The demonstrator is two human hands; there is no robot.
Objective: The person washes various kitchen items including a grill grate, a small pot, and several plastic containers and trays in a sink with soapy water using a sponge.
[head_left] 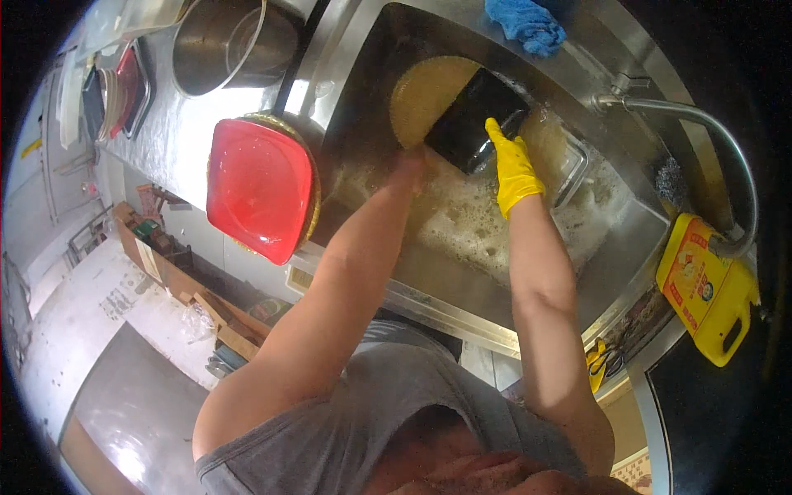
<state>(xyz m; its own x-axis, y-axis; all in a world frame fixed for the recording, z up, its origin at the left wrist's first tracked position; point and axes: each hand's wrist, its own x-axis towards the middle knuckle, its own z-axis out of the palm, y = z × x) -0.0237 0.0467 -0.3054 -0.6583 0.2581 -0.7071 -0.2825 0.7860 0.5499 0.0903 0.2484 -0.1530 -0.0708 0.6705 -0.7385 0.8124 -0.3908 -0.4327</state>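
A black rectangular dish tilts above the murky, foamy water in the steel sink. My right hand, in a yellow rubber glove, grips its near right edge with the thumb on top. My left hand is at the water beside the dish's lower left corner; it is blurred and partly under water, so its fingers cannot be made out. Beyond it lies a round tan, woven-looking piece, partly covered by the dish. A clear rectangular container sits half in the water to the right of my glove.
Red square plates rest on a round woven rim at the sink's left edge. A large steel pot and upright dishes stand on the left counter. A blue cloth, faucet hose, steel scrubber and yellow jug border the sink.
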